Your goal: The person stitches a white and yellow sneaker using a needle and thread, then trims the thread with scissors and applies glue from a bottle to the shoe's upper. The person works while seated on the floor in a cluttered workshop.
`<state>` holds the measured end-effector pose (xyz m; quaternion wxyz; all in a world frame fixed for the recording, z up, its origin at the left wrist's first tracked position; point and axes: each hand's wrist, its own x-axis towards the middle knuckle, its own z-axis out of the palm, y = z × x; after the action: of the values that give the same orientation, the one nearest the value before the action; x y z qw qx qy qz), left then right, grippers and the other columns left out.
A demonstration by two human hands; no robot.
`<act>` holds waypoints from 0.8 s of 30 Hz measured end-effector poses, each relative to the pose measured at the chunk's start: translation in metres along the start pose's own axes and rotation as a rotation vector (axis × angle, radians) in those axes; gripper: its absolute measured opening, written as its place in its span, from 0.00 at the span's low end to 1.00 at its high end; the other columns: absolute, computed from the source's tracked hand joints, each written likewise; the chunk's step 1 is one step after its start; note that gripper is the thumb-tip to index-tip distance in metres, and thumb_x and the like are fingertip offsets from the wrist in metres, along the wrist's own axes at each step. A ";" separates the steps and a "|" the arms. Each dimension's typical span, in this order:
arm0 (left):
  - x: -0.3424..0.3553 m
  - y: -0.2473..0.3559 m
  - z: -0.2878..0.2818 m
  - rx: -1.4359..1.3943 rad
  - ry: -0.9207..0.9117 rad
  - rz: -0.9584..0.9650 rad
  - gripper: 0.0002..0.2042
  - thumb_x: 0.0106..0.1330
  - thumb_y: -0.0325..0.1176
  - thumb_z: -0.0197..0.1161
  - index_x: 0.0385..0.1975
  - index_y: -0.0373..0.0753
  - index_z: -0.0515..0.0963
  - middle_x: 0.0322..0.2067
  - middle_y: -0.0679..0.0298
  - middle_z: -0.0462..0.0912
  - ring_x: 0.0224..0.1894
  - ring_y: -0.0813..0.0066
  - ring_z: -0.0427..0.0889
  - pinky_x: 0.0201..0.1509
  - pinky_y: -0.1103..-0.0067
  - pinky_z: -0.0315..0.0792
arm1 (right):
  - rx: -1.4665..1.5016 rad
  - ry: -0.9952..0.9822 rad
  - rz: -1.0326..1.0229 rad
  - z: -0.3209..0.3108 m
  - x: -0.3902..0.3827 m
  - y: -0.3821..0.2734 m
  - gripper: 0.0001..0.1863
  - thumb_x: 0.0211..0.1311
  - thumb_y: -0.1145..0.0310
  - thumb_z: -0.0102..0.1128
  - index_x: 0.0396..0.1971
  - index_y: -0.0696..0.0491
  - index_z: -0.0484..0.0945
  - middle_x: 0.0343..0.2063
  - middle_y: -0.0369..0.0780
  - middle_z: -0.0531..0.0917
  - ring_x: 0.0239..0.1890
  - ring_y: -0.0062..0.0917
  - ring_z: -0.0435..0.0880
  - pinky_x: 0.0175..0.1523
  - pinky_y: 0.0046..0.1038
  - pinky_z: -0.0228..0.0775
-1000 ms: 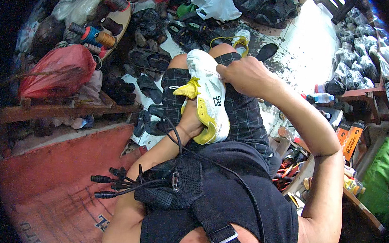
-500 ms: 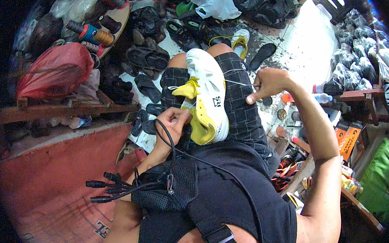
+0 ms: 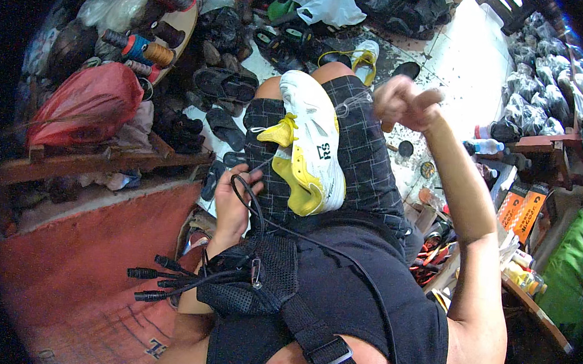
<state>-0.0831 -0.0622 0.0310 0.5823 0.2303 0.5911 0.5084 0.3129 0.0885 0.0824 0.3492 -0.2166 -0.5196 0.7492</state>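
A white and yellow sports shoe [image 3: 323,133] lies on its side across my lap, toe pointing away and yellow lining showing. To the left of its opening is my left hand [image 3: 236,195], with curled fingers partly behind a black cable [image 3: 252,206]; whatever they pinch is too small to make out. Beyond my right thigh, my right hand [image 3: 407,105] is raised and smeared by motion, so its grip is unclear. Pale thread [image 3: 352,106] lies loosely bunched on my checked shorts [image 3: 368,161], beside the shoe. The yellow tongue [image 3: 280,132] sticks out to the left.
Thread spools [image 3: 148,51] stand on a round board at the left, above a red plastic bag [image 3: 89,104]. Dark sandals [image 3: 224,84] and another yellow-white shoe [image 3: 365,56] lie on the floor ahead. Bottles [image 3: 489,147] and a wooden bench [image 3: 548,144] are at the right.
My left hand has drawn back from the shoe's opening toward the lower left. My right hand has risen slightly away from me, and the taut thread near it now lies slack on the shorts.
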 end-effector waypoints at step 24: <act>0.003 -0.046 -0.071 1.317 -0.123 0.694 0.15 0.69 0.34 0.66 0.20 0.34 0.78 0.17 0.47 0.74 0.22 0.47 0.79 0.30 0.61 0.70 | 0.776 0.938 0.010 0.112 0.034 0.061 0.14 0.72 0.60 0.60 0.27 0.51 0.74 0.13 0.25 0.61 0.13 0.14 0.58 0.20 0.22 0.50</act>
<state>-0.1346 -0.1012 -0.0243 0.1622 0.7328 0.6329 0.1900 0.1952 0.0304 0.0680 0.5909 -0.3830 0.0016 0.7101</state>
